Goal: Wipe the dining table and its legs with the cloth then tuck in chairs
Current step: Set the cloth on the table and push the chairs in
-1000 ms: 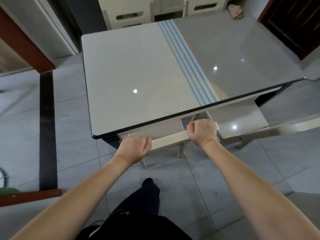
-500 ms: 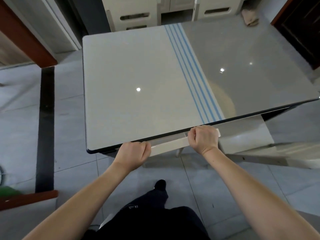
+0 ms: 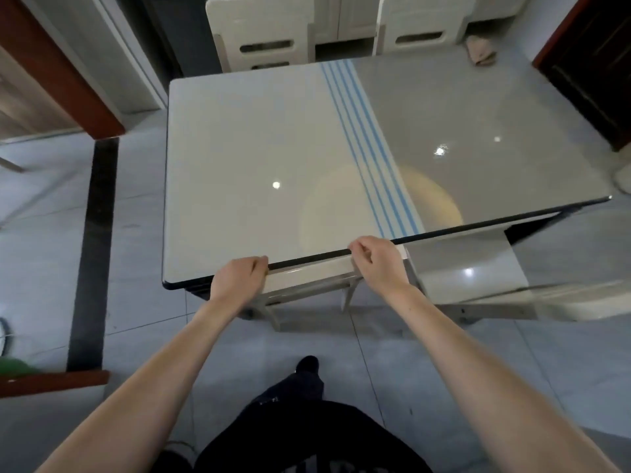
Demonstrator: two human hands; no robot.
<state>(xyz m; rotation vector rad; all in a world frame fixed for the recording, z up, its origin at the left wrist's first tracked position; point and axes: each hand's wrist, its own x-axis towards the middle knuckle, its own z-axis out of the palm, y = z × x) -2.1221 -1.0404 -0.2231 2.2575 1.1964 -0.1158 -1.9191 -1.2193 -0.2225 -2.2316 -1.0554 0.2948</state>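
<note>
The glossy dining table has a white half, blue stripes and a grey half. Under its near edge sits a cream chair; only the top of its backrest shows. My left hand and my right hand both grip that backrest top, right against the table's black edge. A beige cloth lies crumpled at the table's far right corner.
Another cream chair stands at the near right, its seat sticking out from under the table. Two more chairs stand at the far side. A dark door is at the right, a wood-trimmed wall at the left.
The chair has slid forward under the table with both hands on its backrest; the backrest top now meets the table edge. I have stepped closer.
</note>
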